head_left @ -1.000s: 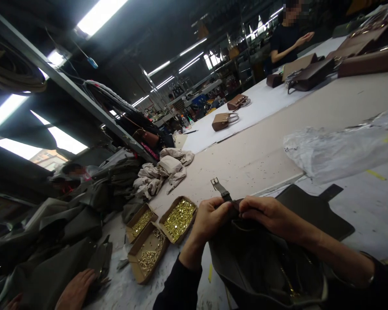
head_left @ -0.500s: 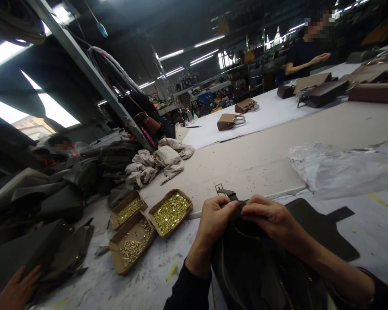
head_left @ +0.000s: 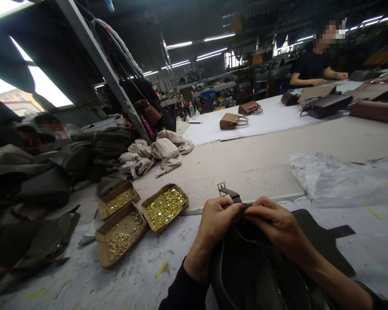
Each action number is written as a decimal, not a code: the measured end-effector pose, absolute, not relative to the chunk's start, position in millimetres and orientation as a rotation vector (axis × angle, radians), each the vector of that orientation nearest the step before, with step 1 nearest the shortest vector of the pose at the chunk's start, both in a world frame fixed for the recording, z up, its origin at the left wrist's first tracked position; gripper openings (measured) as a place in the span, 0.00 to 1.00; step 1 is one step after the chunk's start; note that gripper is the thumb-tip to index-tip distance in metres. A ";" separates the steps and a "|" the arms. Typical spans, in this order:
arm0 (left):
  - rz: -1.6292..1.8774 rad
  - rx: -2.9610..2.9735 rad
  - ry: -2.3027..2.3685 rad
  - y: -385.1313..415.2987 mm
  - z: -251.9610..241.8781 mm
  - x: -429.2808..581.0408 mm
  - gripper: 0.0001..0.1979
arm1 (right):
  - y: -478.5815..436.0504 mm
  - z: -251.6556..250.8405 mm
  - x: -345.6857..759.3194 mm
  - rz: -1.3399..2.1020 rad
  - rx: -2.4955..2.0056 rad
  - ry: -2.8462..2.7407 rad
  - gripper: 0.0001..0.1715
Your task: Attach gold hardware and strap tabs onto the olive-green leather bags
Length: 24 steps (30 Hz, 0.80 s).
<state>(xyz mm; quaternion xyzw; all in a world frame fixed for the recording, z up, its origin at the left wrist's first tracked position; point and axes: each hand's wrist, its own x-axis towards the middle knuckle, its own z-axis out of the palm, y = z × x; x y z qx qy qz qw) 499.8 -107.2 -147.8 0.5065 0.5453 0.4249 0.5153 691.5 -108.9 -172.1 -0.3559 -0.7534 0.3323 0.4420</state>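
Observation:
A dark olive bag [head_left: 245, 262] stands against me at the lower middle, its opening facing up. My left hand [head_left: 218, 219] pinches the bag's top edge, thumb against fingers. Beside it, almost touching, my right hand [head_left: 274, 221] pinches the same edge; anything small between the fingertips is hidden. A short strap with a metal buckle [head_left: 221, 188] sticks out past my left hand. The bag's dark flap [head_left: 323, 241], with a narrow tab, spreads on the table to the right.
Left of my hands sit card trays of bright gold fasteners [head_left: 164, 209], small studs [head_left: 121, 239] and more gold pieces [head_left: 119, 202]. Dark bags [head_left: 48, 176] and beige cloth [head_left: 163, 150] lie beyond. Clear plastic [head_left: 339, 176] is at right. A co-worker [head_left: 313, 64] stands across the table.
My view has shifted, and the trays appear further left. Both hands stay on the bag edge. The co-worker's hands have lowered to the table; another person's hand at left has mostly left view.

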 end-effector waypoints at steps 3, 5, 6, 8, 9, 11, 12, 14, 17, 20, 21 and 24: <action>1.032 1.179 1.299 -106.1 -152.5 499.0 0.15 | -109.0 -171.4 690.5 0.802 -0.895 -1.875 0.08; 1.038 1.175 1.298 -105.9 -154.0 498.7 0.15 | -108.8 -170.8 689.6 0.797 -0.893 -1.866 0.07; 1.038 1.178 1.300 -106.0 -154.1 498.6 0.15 | -108.7 -170.4 689.2 0.795 -0.889 -1.858 0.07; 1.040 1.187 1.309 -106.6 -152.9 498.6 0.14 | -108.4 -169.8 688.7 0.794 -0.875 -1.846 0.07; 1.040 1.192 1.313 -106.9 -152.1 498.7 0.14 | -108.3 -169.7 688.7 0.794 -0.868 -1.842 0.07; 1.042 1.197 1.313 -107.4 -150.9 498.9 0.14 | -108.1 -169.8 689.0 0.798 -0.859 -1.838 0.06; 1.041 1.200 1.310 -107.5 -150.8 499.0 0.14 | -108.1 -170.1 689.2 0.798 -0.859 -1.839 0.06; 1.040 1.203 1.304 -107.4 -151.6 499.0 0.14 | -108.4 -170.7 689.7 0.795 -0.865 -1.847 0.06; 1.045 1.193 1.302 -106.7 -153.2 498.6 0.14 | -109.6 -171.0 689.6 0.762 -0.876 -1.866 0.06; 1.053 1.192 1.305 -106.2 -152.7 498.0 0.15 | -110.7 -170.8 688.8 0.713 -0.872 -1.887 0.07; 1.056 1.200 1.305 -106.1 -152.0 497.9 0.15 | -110.9 -170.7 688.5 0.702 -0.870 -1.895 0.08; 1.059 1.220 1.301 -106.1 -150.3 497.7 0.15 | -111.0 -170.5 687.8 0.689 -0.867 -1.917 0.08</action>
